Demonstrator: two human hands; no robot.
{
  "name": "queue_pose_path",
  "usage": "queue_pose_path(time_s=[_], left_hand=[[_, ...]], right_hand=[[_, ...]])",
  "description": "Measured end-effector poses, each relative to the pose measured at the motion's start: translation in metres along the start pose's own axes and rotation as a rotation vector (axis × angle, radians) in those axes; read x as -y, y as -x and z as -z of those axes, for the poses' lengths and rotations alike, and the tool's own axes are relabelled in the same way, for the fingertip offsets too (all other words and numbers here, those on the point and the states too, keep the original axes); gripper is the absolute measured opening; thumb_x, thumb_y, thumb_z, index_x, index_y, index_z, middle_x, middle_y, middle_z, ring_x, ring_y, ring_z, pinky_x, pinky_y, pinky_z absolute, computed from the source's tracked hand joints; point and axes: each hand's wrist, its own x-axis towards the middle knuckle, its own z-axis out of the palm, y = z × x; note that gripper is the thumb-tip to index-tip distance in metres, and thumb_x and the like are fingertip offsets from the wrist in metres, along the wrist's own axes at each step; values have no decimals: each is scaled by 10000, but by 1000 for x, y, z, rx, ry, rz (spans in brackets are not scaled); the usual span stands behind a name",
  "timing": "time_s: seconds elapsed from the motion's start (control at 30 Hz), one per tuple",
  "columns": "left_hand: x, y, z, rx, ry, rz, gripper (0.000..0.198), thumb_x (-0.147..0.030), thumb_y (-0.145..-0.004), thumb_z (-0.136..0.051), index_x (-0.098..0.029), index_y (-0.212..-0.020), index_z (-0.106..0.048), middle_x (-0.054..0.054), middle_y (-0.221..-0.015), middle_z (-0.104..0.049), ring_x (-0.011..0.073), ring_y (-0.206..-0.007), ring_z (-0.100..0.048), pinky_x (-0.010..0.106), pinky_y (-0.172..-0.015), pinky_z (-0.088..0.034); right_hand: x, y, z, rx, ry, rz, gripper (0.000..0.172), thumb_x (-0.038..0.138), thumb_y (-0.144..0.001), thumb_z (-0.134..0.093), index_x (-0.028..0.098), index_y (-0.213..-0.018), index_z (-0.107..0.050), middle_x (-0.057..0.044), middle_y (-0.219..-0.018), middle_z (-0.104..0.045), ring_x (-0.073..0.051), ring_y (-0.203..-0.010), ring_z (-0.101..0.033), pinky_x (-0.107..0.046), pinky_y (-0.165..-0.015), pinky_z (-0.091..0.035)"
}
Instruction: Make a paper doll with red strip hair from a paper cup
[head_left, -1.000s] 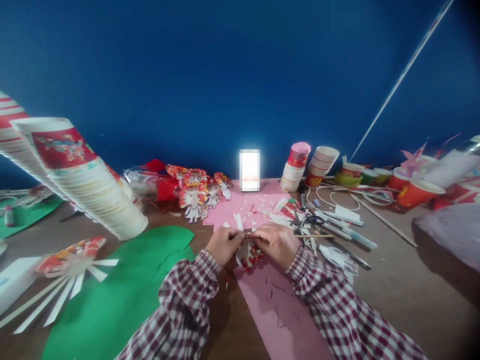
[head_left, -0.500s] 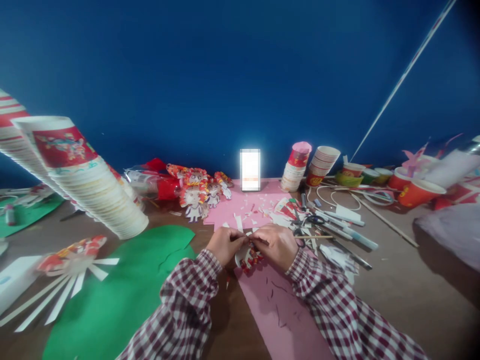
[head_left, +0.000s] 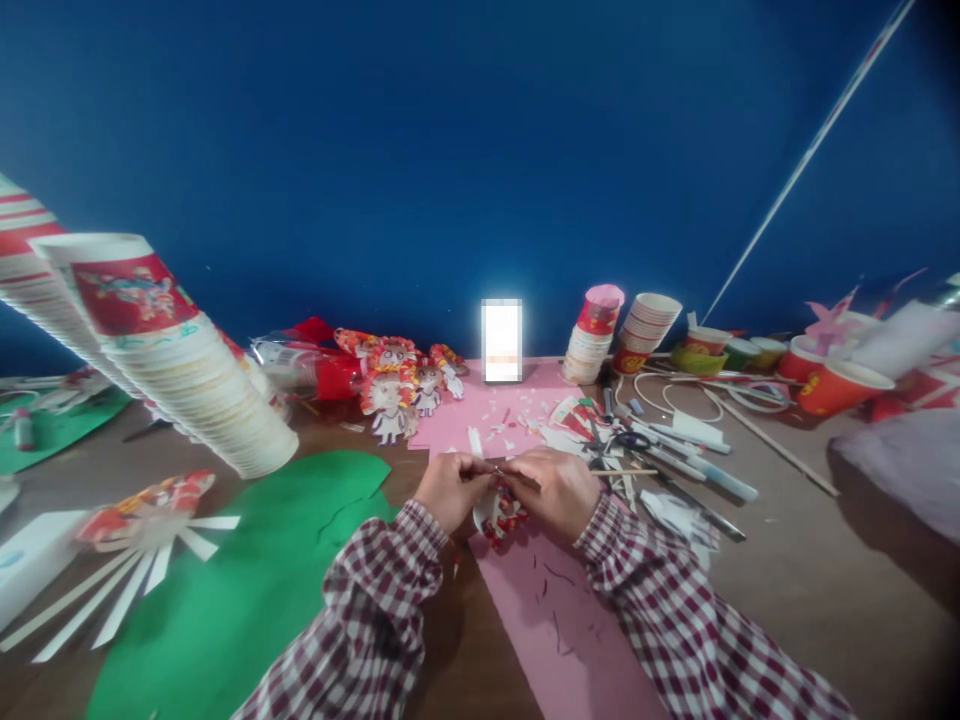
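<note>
This is a paper-craft workspace: a brown table (head_left: 817,590) against a plain blue wall (head_left: 337,150) (home or classroom, I cannot tell). Green paper (head_left: 247,560) spreads across the lower left of the frame, pink paper (head_left: 555,640) at lower centre; scraps (head_left: 574,425), scissors (head_left: 618,440) and pens (head_left: 712,475) crowd right of centre, cut-out figures (head_left: 388,395) left of centre, stacked paper cups (head_left: 199,395) far left.

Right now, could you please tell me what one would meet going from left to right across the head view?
Front leaning cup stack → front cutout figure → left hand → red-and-white piece → right hand → red-bottomed cup stack → front orange cup.
</note>
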Motion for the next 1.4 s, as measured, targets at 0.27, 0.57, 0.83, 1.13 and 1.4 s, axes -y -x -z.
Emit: queue_pose_path(time_s=[0.27,0.57,0.83,1.13,1.4], left_hand=[[0,0,-3,-95,-63,-14,203,-248,-651,-581,-91,-753,-660,73,-706,-674,163,-641,-588,263,-594,-460],[0,0,-3,-71,-57,-39,238,-284,-687,-552,-97,-779,-667,66,-709,-673,165,-652,-590,254,-589,-452],[2,0,-5,-82,-86,-41,231,-271,-691,-534,-110,-781,-674,53,-710,-674,160,-665,-588,246,-609,-454],[-2,-1,7,128,-160,-86,266,-298,-723,-490,-134,-793,-687,32,-726,-676,143,-664,-570,215,-608,-424],[2,-2,12,134,-351,-271,247,-298,-764,-478,-194,-783,-700,25,-678,-640,136,-666,-545,220,-630,-392]], right_hand=[[-2,0,-2,-20,7,-12,172,207,-825,-477,213,-912,-626,-15,-800,-647,-127,-753,-574,-226,-679,-406],[-6,1,-6,-45,-83,43,180,218,-850,-460,203,-917,-626,-26,-802,-646,-135,-759,-571,-248,-711,-411],[-4,0,-5,-40,-31,37,175,218,-851,-449,193,-857,-622,-28,-781,-637,-130,-743,-562,-239,-682,-395],[-1,-1,1,5,106,129,168,224,-849,-455,170,-783,-600,-41,-740,-612,-134,-728,-529,-237,-667,-373],[-1,0,-3,62,138,152,201,249,-858,-436,164,-768,-594,-49,-726,-595,-142,-735,-516,-244,-672,-366]])
